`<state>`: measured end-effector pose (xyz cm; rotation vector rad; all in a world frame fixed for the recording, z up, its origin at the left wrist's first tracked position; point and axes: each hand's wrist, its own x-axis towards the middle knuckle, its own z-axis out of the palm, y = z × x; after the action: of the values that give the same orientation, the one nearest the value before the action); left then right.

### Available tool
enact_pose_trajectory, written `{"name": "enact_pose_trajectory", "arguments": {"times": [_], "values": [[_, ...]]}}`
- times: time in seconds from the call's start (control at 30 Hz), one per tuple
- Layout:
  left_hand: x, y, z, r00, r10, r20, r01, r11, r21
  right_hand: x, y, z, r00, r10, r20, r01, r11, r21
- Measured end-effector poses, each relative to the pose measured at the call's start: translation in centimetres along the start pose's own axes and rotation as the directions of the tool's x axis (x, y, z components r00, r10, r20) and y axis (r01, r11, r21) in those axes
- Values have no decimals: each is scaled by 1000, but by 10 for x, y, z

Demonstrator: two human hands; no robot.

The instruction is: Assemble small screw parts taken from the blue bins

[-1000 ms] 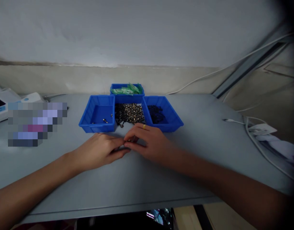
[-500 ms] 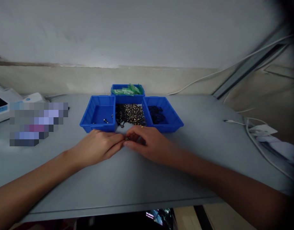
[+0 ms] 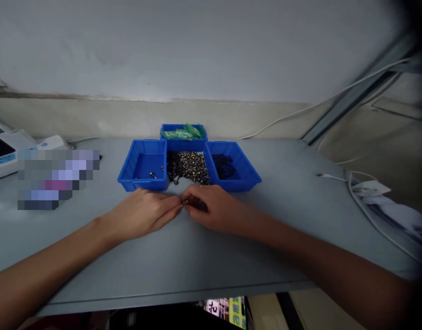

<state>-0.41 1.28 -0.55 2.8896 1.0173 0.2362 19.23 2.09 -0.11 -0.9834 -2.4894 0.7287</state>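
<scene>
My left hand (image 3: 147, 211) and my right hand (image 3: 214, 208) meet just above the grey table, in front of the blue bins. The fingertips of both pinch a small metal screw-like piece (image 3: 185, 202); most of it is hidden by the fingers. Behind the hands lies a pile of small brass-coloured and dark metal pieces (image 3: 192, 165). In the left blue bin (image 3: 142, 185) rests a screw-like piece (image 3: 153, 175) with a few other tiny bits. The right blue bin (image 3: 243, 183) contains small black parts (image 3: 224, 166).
A back blue bin (image 3: 164, 136) holds green plastic bags (image 3: 186, 131). White devices (image 3: 54, 143) and a pixelated object (image 3: 58, 178) lie at the left. White cables (image 3: 362, 215) run along the right. Below the table's front edge (image 3: 169, 298) a lit screen (image 3: 228, 311) shows.
Both hands stay together at the small piece, with the fingertips slightly shifted. The view has moved a little, and the picture on the lit screen differs.
</scene>
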Motion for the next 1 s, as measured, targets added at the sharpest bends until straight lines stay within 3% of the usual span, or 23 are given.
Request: {"name": "enact_pose_trajectory", "arguments": {"times": [0.3,0.5,0.7,1.0], "values": [[0,2,0,999,32,-2,-32,999,-9,1,3,0,995,-66,77,72,995,-72],[-1,-1,1,999,29,19,-29,999,-19,0,3,-2,997,-31,64,29,999,24],[-1,-1,0,1000,22,2,-22,1000,0,1,1,-4,995,-39,92,45,997,-59],[0,-1,-2,999,31,24,-31,999,-30,-1,2,-3,997,-21,78,20,1000,20]]}}
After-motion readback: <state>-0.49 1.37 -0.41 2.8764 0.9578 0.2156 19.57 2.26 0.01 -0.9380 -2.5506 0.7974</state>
